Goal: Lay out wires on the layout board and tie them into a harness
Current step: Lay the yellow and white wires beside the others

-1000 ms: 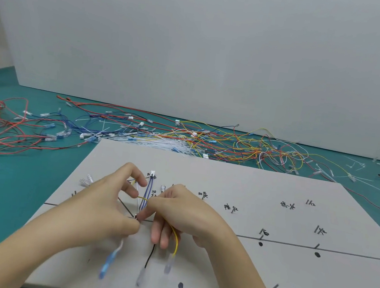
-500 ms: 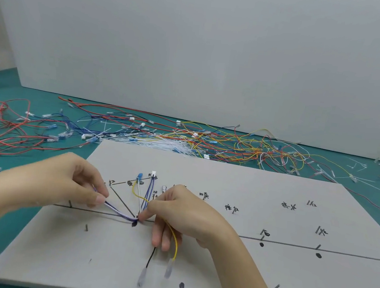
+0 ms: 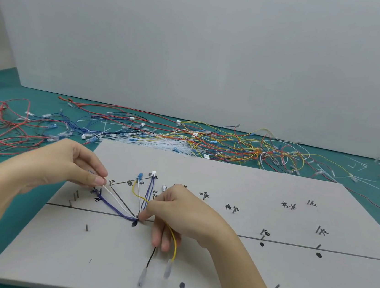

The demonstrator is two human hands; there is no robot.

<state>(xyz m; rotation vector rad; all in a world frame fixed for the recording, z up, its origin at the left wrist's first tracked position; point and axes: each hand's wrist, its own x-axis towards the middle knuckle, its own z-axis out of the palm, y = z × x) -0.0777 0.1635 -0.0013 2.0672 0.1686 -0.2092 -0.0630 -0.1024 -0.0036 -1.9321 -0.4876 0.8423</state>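
On layout board (image 3: 227, 179) — left hand (image 3: 61, 166) fingers pinching white wire (image 3: 117, 198); right hand (image 3: 182, 214) fingers pinching wire bundle (image 3: 138, 218) at junction.

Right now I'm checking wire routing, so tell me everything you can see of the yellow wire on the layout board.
The yellow wire is thin and plastic-insulated. It starts near the blue terminal on the layout board, curves down, passes under the right hand, which pins the wires at the junction, and comes out below its fingers. It ends in a clear sleeved terminal lying on the board beside a black wire's terminal.
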